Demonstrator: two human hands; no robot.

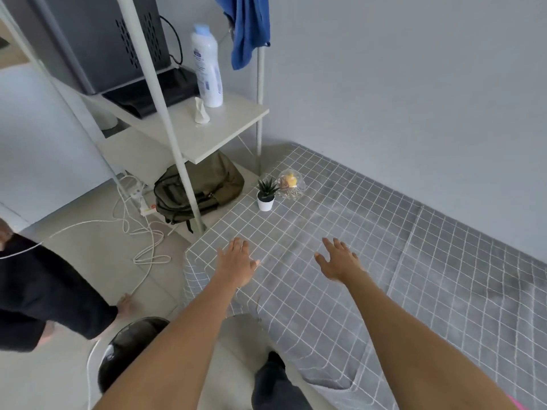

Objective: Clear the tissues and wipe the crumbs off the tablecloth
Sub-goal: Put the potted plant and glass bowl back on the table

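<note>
Your left hand (236, 263) and right hand (337, 261) reach out flat, fingers spread, holding nothing, over the grey checked tablecloth (340, 291). A small potted plant (266, 193) and glass dome (291, 184) stand at its far corner.

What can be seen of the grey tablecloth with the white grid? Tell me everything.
The grey tablecloth with white grid lines looks like soft fabric. It covers the table and drapes over the near corner in folds. A small potted succulent in a white pot and a clear glass dome stand at its far corner. No tissues show on it.
</note>
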